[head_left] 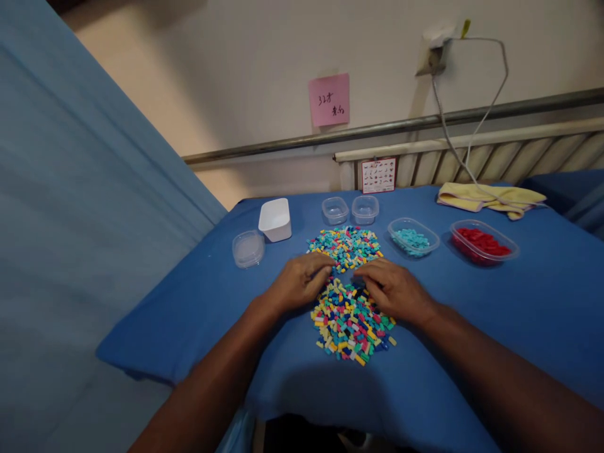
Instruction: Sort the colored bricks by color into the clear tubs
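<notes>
A heap of small coloured bricks [349, 321] lies on the blue table cover [495, 314], split into a far part [346, 242] and a near part. My left hand [299, 283] rests palm down at the gap between the two parts, fingers curled onto the bricks. My right hand [394, 289] lies opposite it, fingers bent and touching the bricks at the same gap. Whether either hand holds a brick is hidden under the fingers.
Behind the heap stand two small clear tubs [335, 209] [365, 209], a white square tub [275, 219] and a clear lid [248, 248]. To the right are a tray of teal bricks [413, 238] and a tray of red bricks [484, 242]. A yellow cloth [491, 198] lies far right.
</notes>
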Motion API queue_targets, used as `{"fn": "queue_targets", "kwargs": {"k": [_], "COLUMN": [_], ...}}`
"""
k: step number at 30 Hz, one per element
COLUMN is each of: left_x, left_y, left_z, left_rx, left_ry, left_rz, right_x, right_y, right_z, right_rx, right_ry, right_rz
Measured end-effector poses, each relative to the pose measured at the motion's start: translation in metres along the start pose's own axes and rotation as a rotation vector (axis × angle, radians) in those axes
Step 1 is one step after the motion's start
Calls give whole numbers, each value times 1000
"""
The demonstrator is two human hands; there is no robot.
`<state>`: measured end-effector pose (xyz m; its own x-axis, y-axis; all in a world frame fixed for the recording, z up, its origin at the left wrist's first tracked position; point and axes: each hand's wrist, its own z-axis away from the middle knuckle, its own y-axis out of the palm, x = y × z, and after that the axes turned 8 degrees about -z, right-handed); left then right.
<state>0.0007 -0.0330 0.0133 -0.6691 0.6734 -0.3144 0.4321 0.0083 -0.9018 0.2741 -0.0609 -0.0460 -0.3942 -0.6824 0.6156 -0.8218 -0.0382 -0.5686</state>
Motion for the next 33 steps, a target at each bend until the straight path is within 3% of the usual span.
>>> {"fn": "queue_targets", "kwargs": {"k": [5,9,13,18,25,28,33], "left_x": [-16,-16,-12,-11,0,5,8], "left_y": [0,2,12,17,7,6,9], "left_z": [35,40,29,26,33,13,-24], "left_rx": [128,45,0,-53,-199,-110,117], "left_ry": [64,45,50,137,-131,-176,-132], "left_rz": [-37,-33,-109,-91,50,13,-127], "right_x": [22,24,23,17,-18,-26,-25], "right_y": [5,4,4,0,-1,1,4], "right_z": [0,3,6,5,4,2,-3], "right_rx": [235,269,268,78,-158,-152,-50], "right_ry": [-33,-24,-62,-44,148,151,92], "right_rz": [-56,-101,-104,-51,102,119,211]}}
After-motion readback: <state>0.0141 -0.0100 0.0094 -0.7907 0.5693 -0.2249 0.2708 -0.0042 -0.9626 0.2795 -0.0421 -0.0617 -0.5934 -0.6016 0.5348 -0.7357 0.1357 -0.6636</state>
